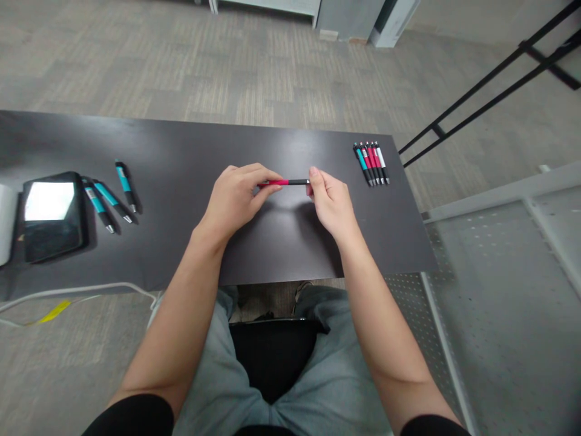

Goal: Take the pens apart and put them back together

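Note:
A red pen (287, 182) with a black grip lies level between my two hands, over the middle of the dark table. Its red barrel is pinched between the thumb and fingers of my left hand (240, 194). At the other end, my right hand (327, 195) closes its thumb and fingers on the tip, which they hide. To the right, several pens (372, 163) lie side by side in a row, with teal, red and white barrels. On the left lie three teal pens (111, 197) with black grips, spread at different angles.
The dark table (181, 242) ends at the right near a black metal rail (481, 85). A black device with a glossy screen (54, 218) lies at the left, beside a white object (6, 224). A white cable (91, 287) runs along the near left edge.

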`<state>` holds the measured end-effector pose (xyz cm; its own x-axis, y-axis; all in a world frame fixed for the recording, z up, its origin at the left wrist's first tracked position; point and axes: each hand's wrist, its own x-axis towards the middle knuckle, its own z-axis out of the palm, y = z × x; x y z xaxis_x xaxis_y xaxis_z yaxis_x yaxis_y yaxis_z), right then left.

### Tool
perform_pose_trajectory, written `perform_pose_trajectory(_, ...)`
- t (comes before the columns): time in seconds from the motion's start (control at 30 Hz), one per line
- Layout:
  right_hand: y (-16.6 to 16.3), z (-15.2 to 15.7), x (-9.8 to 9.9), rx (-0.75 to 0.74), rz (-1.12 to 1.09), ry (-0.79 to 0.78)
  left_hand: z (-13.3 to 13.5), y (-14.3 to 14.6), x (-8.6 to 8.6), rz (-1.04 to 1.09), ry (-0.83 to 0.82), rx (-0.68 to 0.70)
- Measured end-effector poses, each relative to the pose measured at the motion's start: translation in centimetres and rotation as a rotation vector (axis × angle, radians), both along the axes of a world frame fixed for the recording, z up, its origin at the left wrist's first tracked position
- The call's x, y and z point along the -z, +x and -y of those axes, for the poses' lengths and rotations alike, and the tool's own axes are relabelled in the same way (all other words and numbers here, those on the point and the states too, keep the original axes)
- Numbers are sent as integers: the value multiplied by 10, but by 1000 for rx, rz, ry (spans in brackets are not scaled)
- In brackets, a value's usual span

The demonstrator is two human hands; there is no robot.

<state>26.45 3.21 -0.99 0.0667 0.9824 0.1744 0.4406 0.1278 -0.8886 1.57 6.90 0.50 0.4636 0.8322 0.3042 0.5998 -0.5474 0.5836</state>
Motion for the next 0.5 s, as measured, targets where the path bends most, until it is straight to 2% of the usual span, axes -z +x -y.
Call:
perform_pose_trajectory(0.17, 12, 1, -1, -162, -87, -80, 0, 3, 2, 60, 13, 12)
perform_pose_trajectory(0.23, 18, -1, 1, -170, -182, -88, 0, 2, 2, 76, 43, -8)
perform_pose_trajectory(0.3, 29, -4, 4, -88, -217, -40, -1, -1, 4, 81, 66, -59)
perform_pose_trajectory(0.37, 46, -8, 8, 64, -169, 62, -3, -4, 9, 61, 57, -109)
perform_pose_trajectory(0.5, 90, -15, 15, 361, -46, 258, -9, -11, 24, 21, 12, -104)
